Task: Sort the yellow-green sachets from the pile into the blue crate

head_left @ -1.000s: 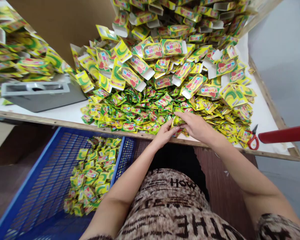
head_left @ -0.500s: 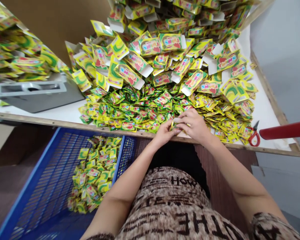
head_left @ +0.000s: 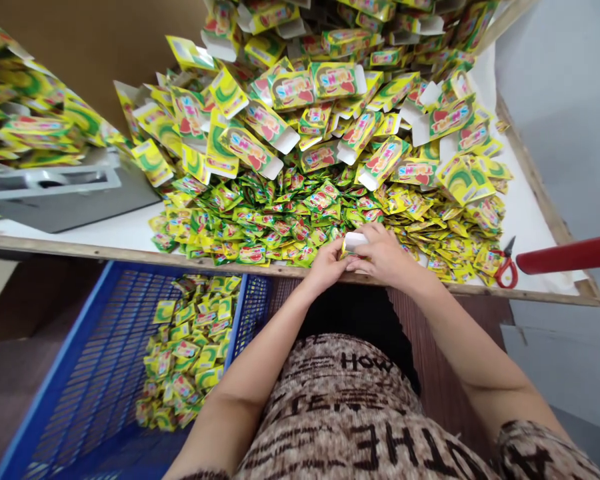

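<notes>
At the table's front edge, my left hand point(head_left: 329, 265) and my right hand point(head_left: 384, 255) come together around one small box point(head_left: 356, 242), whose white flap faces up. The fingers of both hands are closed on it and hide most of its printed sides. Just beyond my hands lies a heap of small green and yellow sachets point(head_left: 300, 230). Behind the sachets, small printed boxes point(head_left: 253, 152) with open white flaps are piled high.
A blue basket point(head_left: 75, 373) holding filled boxes stands below the table edge point(head_left: 130, 255) at the left. A grey tape dispenser point(head_left: 80, 200) sits at the left. Red scissors point(head_left: 507, 270) lie at the right, beside a red bar point(head_left: 570, 254).
More of the box's white flap shows between my hands, and my right hand has shifted slightly left. The whole view has moved a little.
</notes>
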Action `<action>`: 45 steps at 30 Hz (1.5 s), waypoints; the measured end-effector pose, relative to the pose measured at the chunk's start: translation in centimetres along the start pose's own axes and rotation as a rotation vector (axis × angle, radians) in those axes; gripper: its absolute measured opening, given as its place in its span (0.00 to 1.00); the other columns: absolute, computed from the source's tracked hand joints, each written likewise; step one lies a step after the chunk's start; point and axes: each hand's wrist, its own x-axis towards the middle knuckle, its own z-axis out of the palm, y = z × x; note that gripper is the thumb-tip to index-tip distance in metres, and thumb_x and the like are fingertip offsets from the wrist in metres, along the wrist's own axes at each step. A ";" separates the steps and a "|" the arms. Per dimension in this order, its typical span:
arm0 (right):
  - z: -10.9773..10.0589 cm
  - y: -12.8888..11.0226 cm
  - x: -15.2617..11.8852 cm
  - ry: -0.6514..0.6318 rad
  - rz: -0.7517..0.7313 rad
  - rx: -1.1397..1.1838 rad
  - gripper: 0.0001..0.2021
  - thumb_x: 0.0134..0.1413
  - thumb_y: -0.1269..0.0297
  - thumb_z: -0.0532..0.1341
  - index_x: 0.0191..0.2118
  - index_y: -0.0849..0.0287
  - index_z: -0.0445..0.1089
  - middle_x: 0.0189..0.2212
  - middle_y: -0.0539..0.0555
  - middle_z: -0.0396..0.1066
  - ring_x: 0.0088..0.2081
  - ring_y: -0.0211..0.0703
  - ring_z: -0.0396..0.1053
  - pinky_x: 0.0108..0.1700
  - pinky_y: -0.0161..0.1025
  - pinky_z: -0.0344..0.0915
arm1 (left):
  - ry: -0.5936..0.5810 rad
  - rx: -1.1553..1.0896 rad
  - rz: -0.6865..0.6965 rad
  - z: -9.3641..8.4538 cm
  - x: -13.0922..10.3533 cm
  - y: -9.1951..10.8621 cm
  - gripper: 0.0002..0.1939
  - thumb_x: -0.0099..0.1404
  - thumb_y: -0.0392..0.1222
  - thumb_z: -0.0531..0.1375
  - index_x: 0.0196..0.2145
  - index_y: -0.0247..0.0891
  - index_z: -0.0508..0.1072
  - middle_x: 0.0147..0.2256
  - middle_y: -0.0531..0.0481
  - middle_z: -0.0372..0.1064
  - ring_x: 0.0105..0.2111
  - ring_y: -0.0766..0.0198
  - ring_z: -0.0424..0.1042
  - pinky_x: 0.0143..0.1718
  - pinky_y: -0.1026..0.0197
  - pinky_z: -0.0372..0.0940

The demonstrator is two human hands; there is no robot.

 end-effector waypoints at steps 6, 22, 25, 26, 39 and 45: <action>1.3 1.2 -1.6 0.411 0.316 0.703 0.11 0.52 0.56 0.66 0.40 0.55 0.76 0.37 0.55 0.74 0.39 0.45 0.71 0.40 0.44 0.68 | -0.033 -0.033 -0.016 -0.2 -0.4 1.0 0.18 0.64 0.49 0.60 0.48 0.37 0.76 0.47 0.47 0.74 0.51 0.56 0.69 0.56 0.56 0.59; 4.7 0.0 -0.6 0.550 0.463 1.024 0.12 0.52 0.55 0.64 0.39 0.55 0.79 0.35 0.53 0.75 0.23 0.35 0.68 0.25 0.37 0.69 | 0.267 -0.055 0.016 0.8 -0.2 1.8 0.13 0.58 0.44 0.66 0.41 0.39 0.80 0.43 0.47 0.78 0.45 0.59 0.74 0.52 0.55 0.65; 4.9 0.1 -0.6 0.557 0.519 1.112 0.14 0.47 0.55 0.69 0.38 0.56 0.79 0.28 0.51 0.74 0.22 0.37 0.68 0.24 0.37 0.69 | 0.284 0.029 0.054 0.9 0.0 1.7 0.14 0.60 0.47 0.64 0.43 0.39 0.79 0.42 0.47 0.78 0.43 0.59 0.74 0.49 0.56 0.66; 5.0 0.0 -0.6 0.566 0.540 1.124 0.14 0.46 0.55 0.69 0.38 0.57 0.79 0.26 0.50 0.74 0.21 0.37 0.68 0.23 0.37 0.69 | 0.282 0.039 0.067 0.9 0.1 1.7 0.14 0.61 0.47 0.64 0.43 0.39 0.79 0.41 0.47 0.78 0.41 0.60 0.74 0.47 0.57 0.67; 6.1 -1.1 -2.1 0.698 0.375 0.742 0.07 0.55 0.59 0.65 0.36 0.52 0.79 0.38 0.55 0.75 0.43 0.47 0.73 0.46 0.48 0.74 | 0.126 0.248 0.288 -0.7 -0.3 1.5 0.08 0.58 0.44 0.67 0.35 0.39 0.79 0.37 0.46 0.77 0.40 0.59 0.75 0.46 0.54 0.69; 6.2 -0.8 -3.5 0.644 0.233 0.536 0.10 0.61 0.62 0.58 0.43 0.49 0.77 0.44 0.56 0.72 0.46 0.47 0.72 0.50 0.50 0.70 | -0.035 0.421 0.354 -1.6 -0.6 1.1 0.08 0.63 0.43 0.63 0.39 0.41 0.79 0.40 0.45 0.76 0.41 0.60 0.74 0.47 0.55 0.67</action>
